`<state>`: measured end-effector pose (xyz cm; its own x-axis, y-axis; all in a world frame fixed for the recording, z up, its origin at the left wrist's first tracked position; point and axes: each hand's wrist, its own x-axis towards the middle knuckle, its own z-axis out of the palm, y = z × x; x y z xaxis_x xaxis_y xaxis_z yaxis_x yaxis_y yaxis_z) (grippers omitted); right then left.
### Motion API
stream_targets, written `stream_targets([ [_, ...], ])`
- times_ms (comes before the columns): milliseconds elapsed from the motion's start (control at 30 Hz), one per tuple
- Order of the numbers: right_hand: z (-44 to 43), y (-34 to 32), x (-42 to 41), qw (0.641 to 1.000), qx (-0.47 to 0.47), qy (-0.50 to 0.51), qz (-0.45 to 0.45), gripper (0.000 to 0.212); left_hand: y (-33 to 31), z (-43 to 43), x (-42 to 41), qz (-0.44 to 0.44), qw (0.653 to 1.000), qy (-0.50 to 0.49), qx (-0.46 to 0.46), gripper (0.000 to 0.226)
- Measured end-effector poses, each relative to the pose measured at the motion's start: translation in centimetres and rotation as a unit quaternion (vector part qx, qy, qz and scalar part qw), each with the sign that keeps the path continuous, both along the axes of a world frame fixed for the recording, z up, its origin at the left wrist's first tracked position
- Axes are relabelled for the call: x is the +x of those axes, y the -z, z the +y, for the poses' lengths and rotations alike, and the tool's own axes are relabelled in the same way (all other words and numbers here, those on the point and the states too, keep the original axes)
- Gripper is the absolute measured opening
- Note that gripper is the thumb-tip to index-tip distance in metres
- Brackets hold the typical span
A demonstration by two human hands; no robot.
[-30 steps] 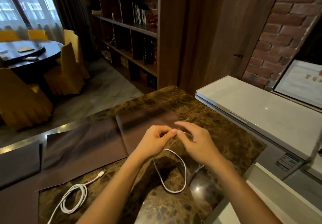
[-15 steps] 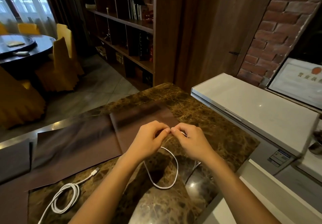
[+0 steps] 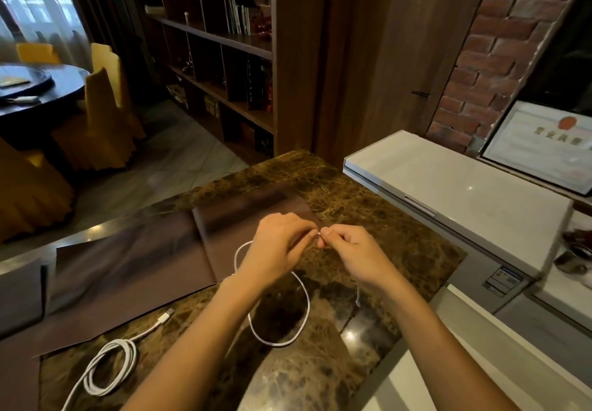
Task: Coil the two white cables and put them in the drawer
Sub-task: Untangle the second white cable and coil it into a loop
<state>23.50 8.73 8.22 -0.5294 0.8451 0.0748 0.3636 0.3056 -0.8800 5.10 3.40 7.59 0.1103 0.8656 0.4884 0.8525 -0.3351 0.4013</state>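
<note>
Here, the fingertips point(image 3: 312, 234) of the left hand point(image 3: 278, 244) and the right hand point(image 3: 349, 250) meet, each pinching the thin white cable point(image 3: 307, 308) at one point, with the remaining fingers curled. Below the hands the cable hangs as a smooth oval loop over the glossy, brown-veined marble countertop point(image 3: 378, 218). Its loose end drops beneath the right wrist. The second white cable point(image 3: 109, 366) lies as a flat multi-turn coil at the near left of the countertop, its plug point(image 3: 166, 316) pointing toward the matte brown mat point(image 3: 128, 266). Compared with half a second earlier, a further arc of cable now projects left of the left hand; the coiled cable is unmoved
</note>
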Motion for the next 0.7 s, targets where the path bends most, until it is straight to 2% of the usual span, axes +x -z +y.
stream_targets([
  [100, -0.2, -0.1, 1.3, 0.999, -0.05, 0.012, 0.017, 0.037, 0.7, 0.2, -2.8, -0.003, 0.997, -0.071, 0.009, 0.029],
  [200, -0.3, 0.2, 2.3, 0.992, -0.111, 0.025, 0.048, 0.036, 1.2, -0.2, -4.5, -0.019, 0.988, -0.148, -0.025, 0.02],
  [367, -1.5, 0.1, 0.5, 0.978, -0.185, 0.018, 0.095, 0.034, 0.6, -0.8, 0.5, 0.007, 1.0, 0.018, -0.008, 0.037],
  [500, -1.8, -0.1, 0.2, 0.921, -0.332, 0.004, 0.204, 0.031, 0.1, -0.4, 0.6, 0.002, 0.999, 0.048, 0.008, 0.022],
  [700, -3.6, 0.3, 0.7, 0.844, -0.453, -0.027, 0.287, 0.026, 0.9, -0.9, -0.3, -0.036, 0.998, 0.046, -0.001, 0.025],
])
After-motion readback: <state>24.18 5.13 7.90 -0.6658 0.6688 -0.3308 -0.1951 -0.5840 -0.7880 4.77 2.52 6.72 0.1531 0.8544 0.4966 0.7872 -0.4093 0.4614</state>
